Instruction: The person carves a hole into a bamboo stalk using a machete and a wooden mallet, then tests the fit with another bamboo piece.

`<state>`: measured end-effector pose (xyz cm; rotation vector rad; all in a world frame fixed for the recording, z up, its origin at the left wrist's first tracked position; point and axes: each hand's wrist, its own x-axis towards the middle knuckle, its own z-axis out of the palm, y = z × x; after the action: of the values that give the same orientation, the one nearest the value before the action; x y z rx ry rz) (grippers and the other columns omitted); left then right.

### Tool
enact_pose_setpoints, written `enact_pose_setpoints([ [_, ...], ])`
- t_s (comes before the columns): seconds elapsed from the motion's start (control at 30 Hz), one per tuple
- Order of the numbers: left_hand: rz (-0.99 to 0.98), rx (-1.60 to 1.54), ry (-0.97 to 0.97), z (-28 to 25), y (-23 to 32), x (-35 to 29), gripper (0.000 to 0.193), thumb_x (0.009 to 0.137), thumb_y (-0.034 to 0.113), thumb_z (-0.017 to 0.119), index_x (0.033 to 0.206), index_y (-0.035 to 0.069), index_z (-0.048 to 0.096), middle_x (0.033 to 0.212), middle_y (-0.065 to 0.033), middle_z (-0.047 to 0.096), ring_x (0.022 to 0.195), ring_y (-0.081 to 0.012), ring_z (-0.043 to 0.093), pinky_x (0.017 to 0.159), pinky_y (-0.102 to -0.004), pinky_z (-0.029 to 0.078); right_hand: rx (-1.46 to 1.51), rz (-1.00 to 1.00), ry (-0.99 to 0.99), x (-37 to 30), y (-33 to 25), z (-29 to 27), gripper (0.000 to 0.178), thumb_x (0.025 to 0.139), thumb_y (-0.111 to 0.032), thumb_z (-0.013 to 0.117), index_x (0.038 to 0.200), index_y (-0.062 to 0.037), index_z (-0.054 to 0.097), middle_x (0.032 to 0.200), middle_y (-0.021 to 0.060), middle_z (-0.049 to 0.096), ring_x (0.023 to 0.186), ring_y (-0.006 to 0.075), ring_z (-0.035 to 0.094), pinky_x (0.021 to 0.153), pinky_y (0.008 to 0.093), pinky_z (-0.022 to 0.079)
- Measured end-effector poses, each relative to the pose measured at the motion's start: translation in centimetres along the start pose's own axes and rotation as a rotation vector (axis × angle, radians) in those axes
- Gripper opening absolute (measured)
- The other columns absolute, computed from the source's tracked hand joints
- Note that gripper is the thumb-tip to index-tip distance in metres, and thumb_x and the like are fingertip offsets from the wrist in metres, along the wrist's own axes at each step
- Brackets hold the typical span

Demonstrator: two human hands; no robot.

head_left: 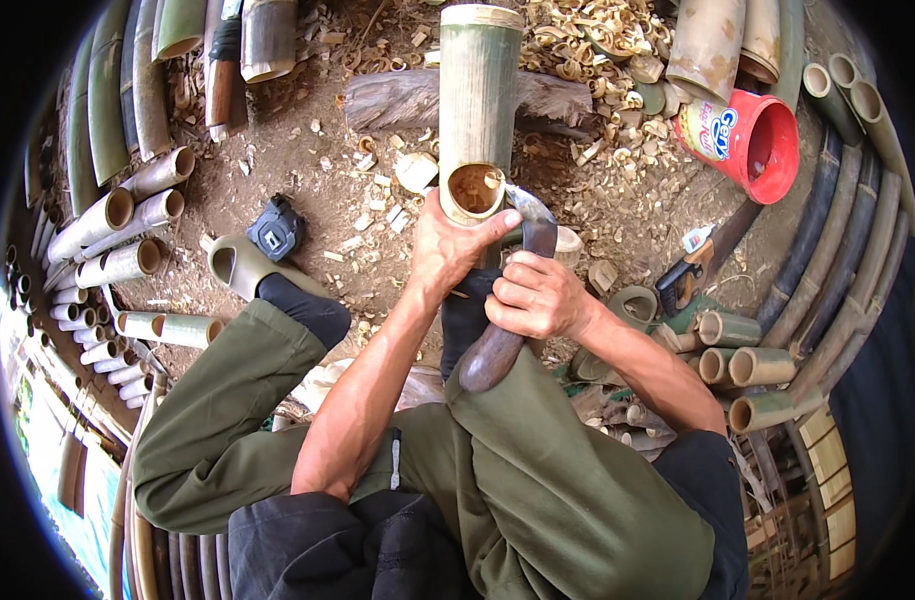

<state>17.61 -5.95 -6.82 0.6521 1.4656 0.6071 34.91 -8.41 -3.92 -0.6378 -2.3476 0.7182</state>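
A thick bamboo tube (481, 100) lies across a dark wooden log (393, 100), its open end toward me. My left hand (453, 240) grips the tube's near end from the left, and its thumb reaches across to the blade. In my right hand (540, 297) is a knife (541, 238) with a curved metal blade and a dark, rounded wooden handle. The blade sits against the right side of the tube's rim. Light shavings show inside the opening.
Wood shavings (598, 45) cover the dirt around the log. A red tub (773, 150), a handsaw (686, 277) and short bamboo pieces (763, 367) are at the right. On the left are a tape measure (278, 230) and more cut bamboo (118, 263).
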Motion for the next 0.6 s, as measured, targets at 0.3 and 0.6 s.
enact_pose_setpoints([
  [0.3, -0.096, -0.44, -0.258, -3.1, -0.7, -1.6, 0.095, 0.075, 0.038, 0.084, 0.145, 0.0, 0.033, 0.13, -0.0116, 0.054, 0.12, -0.0202, 0.052, 0.104, -0.0342, 0.04, 0.413, 0.018, 0.004, 5.1, -1.0, -2.0, 0.023, 0.064, -0.019, 0.062, 0.084, -0.0064, 0.059, 0.076, 0.0026, 0.045, 0.074, 0.0212, 0.051, 0.076, 0.0363, 0.047],
  [0.6, -0.154, -0.425, -0.22, -2.9, 0.2, -1.6, 0.083, 0.077, 0.035, 0.084, 0.14, 0.002, 0.041, 0.119, -0.0085, 0.061, 0.108, -0.0168, 0.059, 0.094, -0.0309, 0.048, 0.387, -0.044, -0.11, 4.6, -0.4, -0.7, 0.024, 0.062, -0.017, 0.065, 0.082, -0.0049, 0.059, 0.076, 0.0026, 0.049, 0.071, 0.0205, 0.052, 0.074, 0.0369, 0.047],
])
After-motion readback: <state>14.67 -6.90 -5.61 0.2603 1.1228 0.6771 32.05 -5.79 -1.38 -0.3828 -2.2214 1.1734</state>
